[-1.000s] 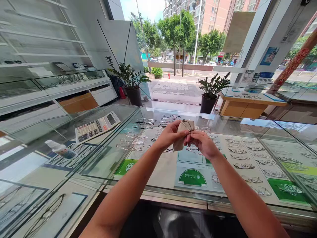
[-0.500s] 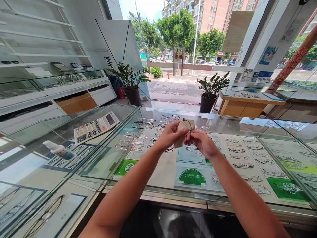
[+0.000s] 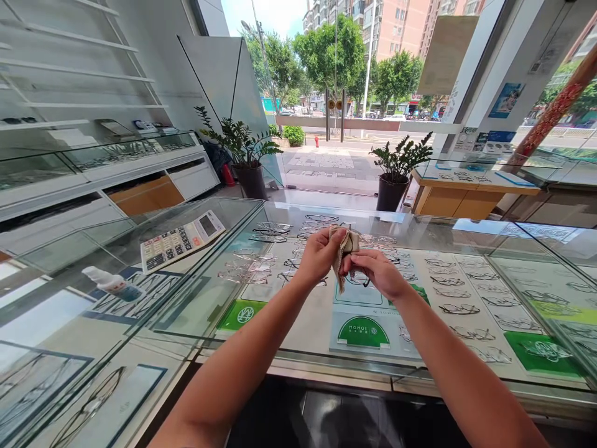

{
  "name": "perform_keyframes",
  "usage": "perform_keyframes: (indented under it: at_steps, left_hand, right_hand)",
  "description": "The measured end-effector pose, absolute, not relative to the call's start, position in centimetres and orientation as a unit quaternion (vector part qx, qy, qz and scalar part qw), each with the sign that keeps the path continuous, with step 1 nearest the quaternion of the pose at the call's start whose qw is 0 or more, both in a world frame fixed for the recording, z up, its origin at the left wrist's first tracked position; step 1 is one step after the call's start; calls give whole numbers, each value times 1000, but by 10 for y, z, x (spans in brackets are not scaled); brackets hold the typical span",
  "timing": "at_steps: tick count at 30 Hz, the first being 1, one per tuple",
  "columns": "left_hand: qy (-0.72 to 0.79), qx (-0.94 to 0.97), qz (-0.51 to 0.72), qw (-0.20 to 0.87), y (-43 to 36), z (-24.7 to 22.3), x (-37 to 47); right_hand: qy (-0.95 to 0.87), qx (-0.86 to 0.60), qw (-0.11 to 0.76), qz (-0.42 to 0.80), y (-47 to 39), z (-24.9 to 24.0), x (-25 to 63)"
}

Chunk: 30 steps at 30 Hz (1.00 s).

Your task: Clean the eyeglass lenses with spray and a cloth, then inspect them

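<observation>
Above the glass counter my left hand (image 3: 319,254) is closed on a beige cloth (image 3: 351,242), with the thumb pressing it and a corner hanging below. A pair of glasses (image 3: 360,279) with a thin dark rim is partly wrapped in the cloth; one lens shows under my fingers. My right hand (image 3: 381,272) pinches these glasses from the other side, its fingertips close to the cloth. Cloth and fingers hide much of the frame.
The glass display counter (image 3: 298,361) holds rows of glasses (image 3: 459,309) and a green sign (image 3: 362,332). On its left part lie a calculator (image 3: 183,241) and a white spray bottle (image 3: 113,284). Potted plants (image 3: 250,180) stand beyond, by the glass door.
My left hand has folded the cloth over the glasses; the rim that showed against the cloth is now mostly covered. My right hand stays at nearly the same spot.
</observation>
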<state>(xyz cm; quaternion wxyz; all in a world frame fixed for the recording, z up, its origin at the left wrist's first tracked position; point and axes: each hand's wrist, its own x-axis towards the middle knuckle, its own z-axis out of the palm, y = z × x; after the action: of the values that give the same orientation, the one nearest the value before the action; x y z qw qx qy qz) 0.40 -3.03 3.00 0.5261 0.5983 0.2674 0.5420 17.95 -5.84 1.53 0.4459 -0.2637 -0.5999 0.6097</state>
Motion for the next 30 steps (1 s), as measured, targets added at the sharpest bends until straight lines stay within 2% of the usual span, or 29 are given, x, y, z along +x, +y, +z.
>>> perform_keyframes:
  at_steps: [8,14,21,30]
  left_hand:
    - [198,653,434,589,-22,37,-15]
    - [248,604,485,581,-21,28,-7]
    - [313,588,547,507,-20,20,1]
    - [307,559,545,544,-15,22,0]
  right_hand:
    - [-572,-307,494,578,-53,17,189]
    - [-583,-303,483,578,-55,15,185]
    - [-609,-291,461,576,-57,13,180]
    - [-577,-296,525,550,-56,21,188]
